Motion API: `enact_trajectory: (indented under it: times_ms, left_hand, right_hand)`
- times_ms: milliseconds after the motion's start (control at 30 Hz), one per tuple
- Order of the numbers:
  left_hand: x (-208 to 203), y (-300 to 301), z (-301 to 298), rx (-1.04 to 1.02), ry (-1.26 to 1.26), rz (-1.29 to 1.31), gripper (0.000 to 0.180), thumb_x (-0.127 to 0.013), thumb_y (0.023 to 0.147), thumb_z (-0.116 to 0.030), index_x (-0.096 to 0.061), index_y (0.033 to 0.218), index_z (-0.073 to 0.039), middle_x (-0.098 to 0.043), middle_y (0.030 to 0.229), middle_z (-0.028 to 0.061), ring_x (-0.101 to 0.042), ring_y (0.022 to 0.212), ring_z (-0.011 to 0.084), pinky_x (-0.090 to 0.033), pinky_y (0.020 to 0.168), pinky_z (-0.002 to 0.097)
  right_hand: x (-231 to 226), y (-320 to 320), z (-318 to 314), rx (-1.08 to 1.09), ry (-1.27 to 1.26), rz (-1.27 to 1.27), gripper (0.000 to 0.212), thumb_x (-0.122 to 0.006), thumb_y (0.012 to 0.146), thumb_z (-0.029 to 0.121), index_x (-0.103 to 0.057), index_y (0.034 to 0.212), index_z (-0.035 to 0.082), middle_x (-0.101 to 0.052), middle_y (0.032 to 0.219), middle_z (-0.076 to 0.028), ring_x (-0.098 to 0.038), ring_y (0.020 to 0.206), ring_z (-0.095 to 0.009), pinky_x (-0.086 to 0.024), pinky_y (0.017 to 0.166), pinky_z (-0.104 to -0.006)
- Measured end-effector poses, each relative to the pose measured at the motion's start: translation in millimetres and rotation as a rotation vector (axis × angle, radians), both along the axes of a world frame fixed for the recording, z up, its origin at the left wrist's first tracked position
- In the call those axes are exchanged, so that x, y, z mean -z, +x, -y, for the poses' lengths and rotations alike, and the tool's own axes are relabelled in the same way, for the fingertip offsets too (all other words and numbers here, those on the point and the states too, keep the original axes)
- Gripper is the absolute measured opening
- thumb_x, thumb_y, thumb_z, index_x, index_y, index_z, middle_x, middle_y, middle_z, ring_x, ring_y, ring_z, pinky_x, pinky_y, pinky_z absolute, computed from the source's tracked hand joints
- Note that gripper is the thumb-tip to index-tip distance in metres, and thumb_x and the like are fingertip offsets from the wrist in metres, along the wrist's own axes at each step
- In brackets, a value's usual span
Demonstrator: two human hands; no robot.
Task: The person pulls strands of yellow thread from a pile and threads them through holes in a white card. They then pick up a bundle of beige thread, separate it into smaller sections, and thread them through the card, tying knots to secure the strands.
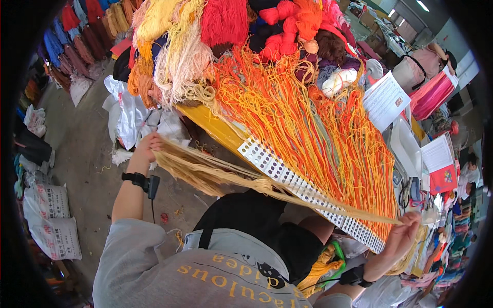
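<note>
A long hank of tan yarn (205, 174) stretches across in front of my body, fanned wide at its left end and narrow at its right. Its left end is gripped by my closed left hand (149, 146), held out beyond the table's left corner. At the other end my right hand (403, 233) pinches the yarn, near the lower right end of a white strip with rows of holes (275, 167). The yarn passes over that strip. Behind it, loose orange and yellow yarn strands (287, 113) cover the yellow table (218, 128).
Cream, red and coral yarn bundles (223, 23) are piled at the table's far side. A printed sheet (386, 101), a white tray (405, 146) and a small fan (374, 69) are at the right. White sacks (54, 220) stand on the floor at left.
</note>
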State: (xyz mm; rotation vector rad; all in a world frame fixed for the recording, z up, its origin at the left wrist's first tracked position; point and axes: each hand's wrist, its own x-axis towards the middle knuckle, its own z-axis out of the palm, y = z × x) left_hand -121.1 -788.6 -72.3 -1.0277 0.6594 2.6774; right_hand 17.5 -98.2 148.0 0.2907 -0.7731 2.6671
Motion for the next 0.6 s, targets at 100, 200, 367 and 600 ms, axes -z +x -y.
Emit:
enact_trajectory:
  times_ms: [100,200,367,600]
  left_hand:
    - [16.1,10.4,55.5,-0.166,-0.131,0.050,0.027,-0.047,0.089,-0.019,-0.041,0.064,-0.012,-0.029,0.046,-0.0067,-0.024,0.035,0.0058,-0.021,0.033,0.0202]
    - [20.9,13.8,94.7,-0.358,-0.295,0.059,0.024,-0.046,0.089,-0.018,-0.042,0.066,-0.010,-0.029,0.047,-0.0060,-0.024,0.036,0.0058,-0.021,0.033,0.0196]
    - [8.5,15.9,77.8,-0.388,-0.193,-0.140,0.015,-0.046,0.090,-0.021,-0.048,0.086,-0.007,-0.035,0.052,-0.0050,-0.027,0.038,0.0046,-0.024,0.035,0.0179]
    - [-72.4,14.7,-81.4,0.239,-0.154,-0.521,0.028,-0.049,0.090,-0.022,-0.053,0.112,-0.006,-0.062,0.087,0.0020,-0.044,0.050,0.0032,-0.040,0.046,0.0174]
  right_hand:
    - [-6.3,22.1,-45.0,0.121,-0.131,0.101,0.011,-0.037,0.093,0.008,-0.044,0.096,-0.001,-0.046,0.089,-0.008,-0.044,0.075,-0.015,-0.038,0.061,-0.0248]
    - [9.4,56.9,-130.0,0.255,-0.056,0.130,0.011,-0.038,0.093,0.009,-0.043,0.091,0.000,-0.042,0.079,-0.005,-0.037,0.063,-0.011,-0.029,0.051,-0.0210]
    - [14.1,79.6,-167.7,0.793,0.324,0.160,0.013,-0.043,0.092,0.015,-0.045,0.091,0.002,-0.036,0.065,0.001,-0.026,0.048,-0.008,-0.021,0.041,-0.0207]
    - [47.5,-19.1,101.4,0.614,1.181,0.549,0.018,-0.055,0.083,0.011,-0.059,0.098,0.001,-0.056,0.088,-0.003,-0.048,0.065,-0.007,-0.039,0.056,-0.0198]
